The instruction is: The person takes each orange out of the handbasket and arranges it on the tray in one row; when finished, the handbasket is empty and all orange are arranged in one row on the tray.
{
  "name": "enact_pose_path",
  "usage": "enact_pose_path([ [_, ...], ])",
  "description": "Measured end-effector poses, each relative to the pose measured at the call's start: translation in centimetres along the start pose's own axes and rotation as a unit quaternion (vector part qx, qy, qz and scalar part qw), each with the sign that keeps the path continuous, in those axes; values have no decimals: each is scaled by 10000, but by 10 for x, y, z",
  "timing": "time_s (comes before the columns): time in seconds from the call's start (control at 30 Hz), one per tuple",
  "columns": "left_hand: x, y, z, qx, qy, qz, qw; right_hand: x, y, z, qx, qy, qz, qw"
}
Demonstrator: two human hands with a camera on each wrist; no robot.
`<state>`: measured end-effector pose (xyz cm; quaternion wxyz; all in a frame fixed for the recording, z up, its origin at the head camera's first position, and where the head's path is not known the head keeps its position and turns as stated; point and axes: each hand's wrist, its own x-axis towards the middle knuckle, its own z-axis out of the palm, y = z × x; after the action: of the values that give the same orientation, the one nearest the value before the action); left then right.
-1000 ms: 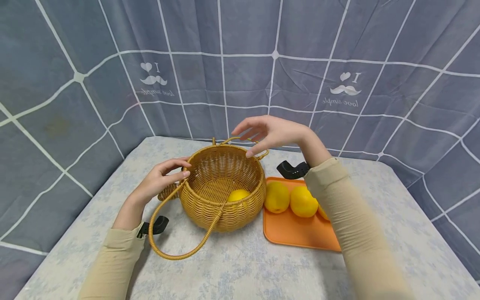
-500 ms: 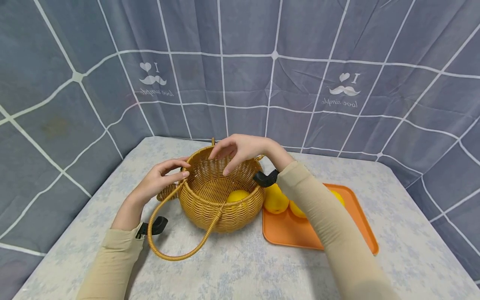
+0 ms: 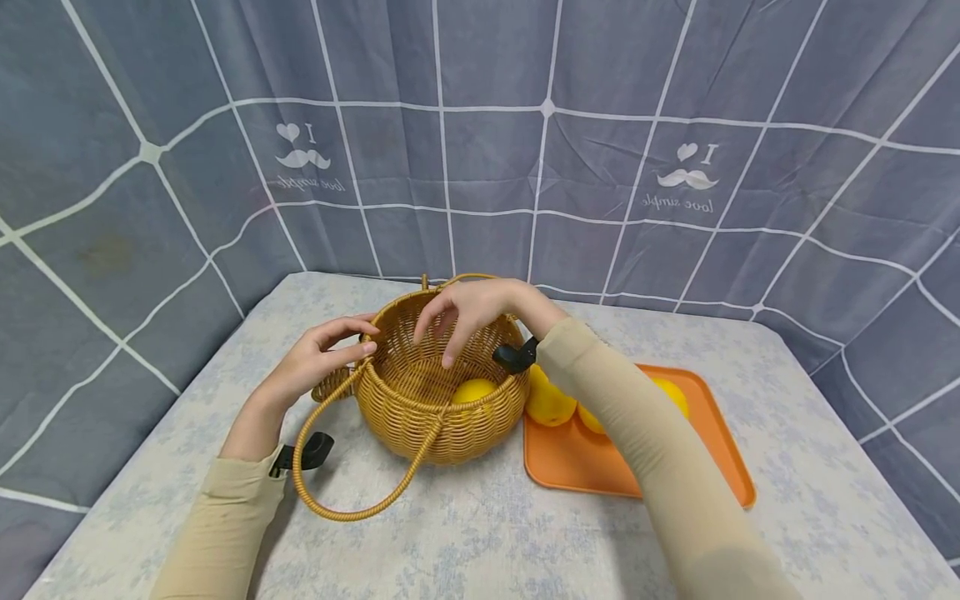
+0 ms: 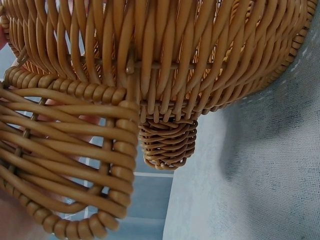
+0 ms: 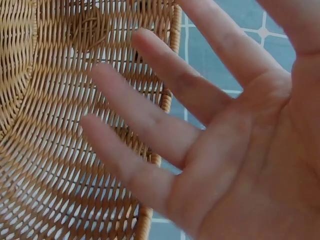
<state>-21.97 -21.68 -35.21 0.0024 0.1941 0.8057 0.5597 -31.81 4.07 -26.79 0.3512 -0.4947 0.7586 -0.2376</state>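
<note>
A round wicker basket (image 3: 442, 433) stands on the table, with one yellow fruit (image 3: 474, 390) inside near its front wall. My left hand (image 3: 322, 354) holds the basket's left rim, thumb and fingers at the edge. In the left wrist view, the woven side (image 4: 170, 55) and a protruding wicker piece (image 4: 65, 145) hide much of that hand. My right hand (image 3: 472, 308) reaches over the basket's opening with its fingers pointing down. The right wrist view shows its fingers (image 5: 145, 120) spread and nothing in them, beside the inner wall (image 5: 65, 125).
An orange tray (image 3: 570, 467) lies right of the basket with several yellow fruits (image 3: 551, 404), partly covered by the right sleeve. One looped basket handle (image 3: 352, 517) hangs down toward the front left. A blue-grey gridded curtain (image 3: 480, 150) rises behind the table.
My right hand has moved left and down, from above the basket's right rear rim to over its opening. The left hand, the basket and the fruit inside look unchanged.
</note>
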Motion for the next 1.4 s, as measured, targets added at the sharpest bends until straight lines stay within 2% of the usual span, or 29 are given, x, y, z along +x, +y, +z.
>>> enact_pose_path([
  [0.33, 0, 2, 1, 33, 18, -11, 10000, 11, 4, 3, 184, -583, 367, 9975],
  [0.57, -1, 1, -1, 24, 24, 32, 10000, 16, 8, 4, -52, -1136, 737, 9908],
  [0.73, -2, 1, -1, 9, 65, 39, 10000, 27, 13, 9, -92, -1373, 691, 9881],
  [0.93, 0, -1, 1, -13, 58, 76, 10000, 36, 19, 16, -75, -1301, 466, 9904],
  [1.07, 1, -1, 2, -65, 29, 53, 10000, 34, 21, 17, -272, -1225, 675, 9898],
  [1.27, 1, 1, 1, -99, 30, 33, 9999, 33, 22, 17, -694, -1301, 1042, 9836],
  [1.4, 1, 0, 1, -70, 18, 33, 10000, 34, 23, 17, -896, -1338, 1098, 9808],
])
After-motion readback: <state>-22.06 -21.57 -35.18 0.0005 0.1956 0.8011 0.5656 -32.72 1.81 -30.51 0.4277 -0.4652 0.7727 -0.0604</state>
